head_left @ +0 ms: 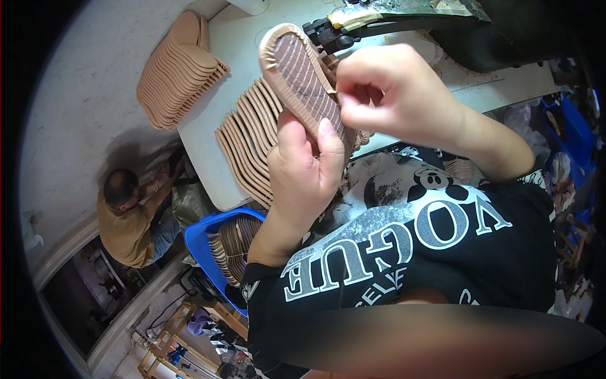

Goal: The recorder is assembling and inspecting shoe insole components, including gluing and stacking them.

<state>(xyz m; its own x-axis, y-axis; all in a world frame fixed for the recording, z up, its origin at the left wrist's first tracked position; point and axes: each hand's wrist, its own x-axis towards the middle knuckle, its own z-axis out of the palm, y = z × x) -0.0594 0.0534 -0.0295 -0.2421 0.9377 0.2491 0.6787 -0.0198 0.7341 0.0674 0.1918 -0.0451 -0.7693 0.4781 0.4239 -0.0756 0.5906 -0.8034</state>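
My left hand (306, 158) is closed around a beige shoe insole (295, 60), which it holds up at a tilt over the worktable. The insole's brown, light-striped underside faces me, framed by a gathered beige rim. At the insole's right edge, my right hand (401, 95) is pinched, thumb against curled forefinger. Whatever sits between those fingertips is too small to make out. Behind my left hand, a long row of similar beige insoles (243, 148) stands packed on the table.
A sewing machine (410, 22) stands at the table's far side. More beige pieces (180, 76) are stacked at the far left of the white table (208, 183). Below its edge is a blue crate (202, 252) holding bundled insoles. Another person (129, 215) crouches at the left.
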